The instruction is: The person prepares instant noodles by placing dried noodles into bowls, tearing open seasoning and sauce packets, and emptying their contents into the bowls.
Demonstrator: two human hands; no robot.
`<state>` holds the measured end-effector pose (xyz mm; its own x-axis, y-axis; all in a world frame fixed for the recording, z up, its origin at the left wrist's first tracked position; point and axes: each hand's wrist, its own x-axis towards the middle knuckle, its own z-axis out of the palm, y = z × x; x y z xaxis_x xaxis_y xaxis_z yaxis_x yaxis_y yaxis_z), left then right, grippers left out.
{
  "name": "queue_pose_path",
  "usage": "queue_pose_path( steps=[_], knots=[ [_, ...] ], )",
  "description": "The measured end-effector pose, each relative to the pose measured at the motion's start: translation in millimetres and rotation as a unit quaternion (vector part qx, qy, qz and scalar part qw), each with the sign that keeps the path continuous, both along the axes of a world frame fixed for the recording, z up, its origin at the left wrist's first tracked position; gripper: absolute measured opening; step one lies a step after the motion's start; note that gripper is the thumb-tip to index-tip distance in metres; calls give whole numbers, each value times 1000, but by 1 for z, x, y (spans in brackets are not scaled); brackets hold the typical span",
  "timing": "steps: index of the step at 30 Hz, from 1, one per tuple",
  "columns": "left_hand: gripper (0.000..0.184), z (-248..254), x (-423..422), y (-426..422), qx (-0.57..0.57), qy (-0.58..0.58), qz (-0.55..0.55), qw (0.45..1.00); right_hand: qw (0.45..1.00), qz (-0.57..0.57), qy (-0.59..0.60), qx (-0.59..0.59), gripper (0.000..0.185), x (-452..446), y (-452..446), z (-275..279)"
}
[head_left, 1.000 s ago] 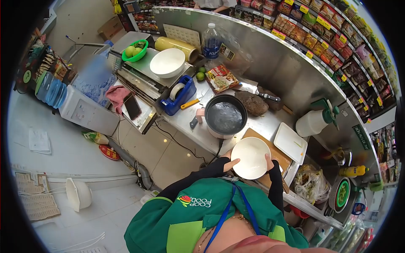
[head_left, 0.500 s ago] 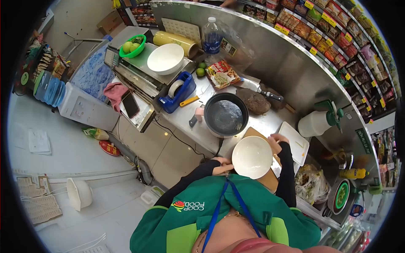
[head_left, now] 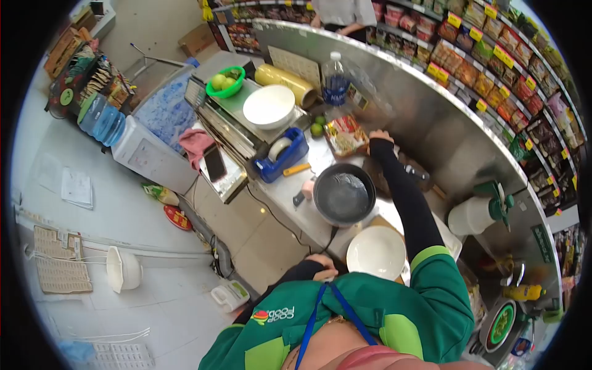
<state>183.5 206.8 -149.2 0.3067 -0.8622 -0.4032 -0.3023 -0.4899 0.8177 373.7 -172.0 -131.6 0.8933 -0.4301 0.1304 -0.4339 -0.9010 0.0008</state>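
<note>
The right hand (head_left: 380, 135) has moved beside the red, picture-printed packet (head_left: 346, 134), grip unclear.

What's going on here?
Someone's right hand is stretched out to the edge of a colourful food packet; I can't tell if it has hold of it. The left hand is down beside a white bowl that looks empty. Between packet and bowl stands a dark pot with clear liquid inside.
</note>
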Motion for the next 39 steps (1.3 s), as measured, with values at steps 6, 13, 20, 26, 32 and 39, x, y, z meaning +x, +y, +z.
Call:
queue_pose_path(
  steps=[6,13,20,26,32,39],
  knots=[
    [37,-7,-1,26,38,3,74,997,996,5,84,17,17,18,-10,-12],
    [32,12,7,27,-34,-24,79,996,962,165,-219,-20,6,-45,-1,55],
    [27,55,16,-26,-182,78,-38,980,910,199,-364,-10,10,-152,12,159],
    [13,143,21,-102,-429,-77,0,900,918,165,-359,22,8,-253,58,209],
    [33,147,0,-168,-449,-361,19,817,957,151,-244,47,12,-323,92,196],
    [9,137,-19,-180,-442,-176,-51,878,947,70,-293,111,12,-360,108,172]
  ],
)
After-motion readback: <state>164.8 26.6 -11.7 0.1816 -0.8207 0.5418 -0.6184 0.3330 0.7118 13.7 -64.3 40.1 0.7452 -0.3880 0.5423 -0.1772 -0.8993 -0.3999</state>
